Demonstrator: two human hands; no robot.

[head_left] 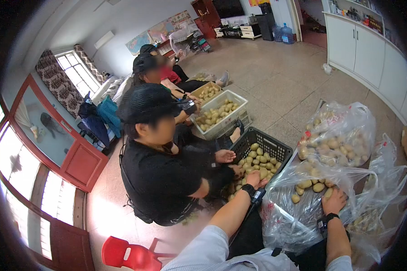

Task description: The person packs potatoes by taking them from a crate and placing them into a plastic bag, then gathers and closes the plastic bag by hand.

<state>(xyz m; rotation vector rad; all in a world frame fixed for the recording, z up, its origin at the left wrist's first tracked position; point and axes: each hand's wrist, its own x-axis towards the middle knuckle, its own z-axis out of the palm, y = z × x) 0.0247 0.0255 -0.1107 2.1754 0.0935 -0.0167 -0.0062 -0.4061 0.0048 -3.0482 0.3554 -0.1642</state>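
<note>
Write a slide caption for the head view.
Left hand at potatoes in a dark crate, right hand at more potatoes on clear plastic.

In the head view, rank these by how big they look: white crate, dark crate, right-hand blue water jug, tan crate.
1. dark crate, though nearness to the camera swells it
2. white crate
3. tan crate, partly hidden
4. right-hand blue water jug
</note>
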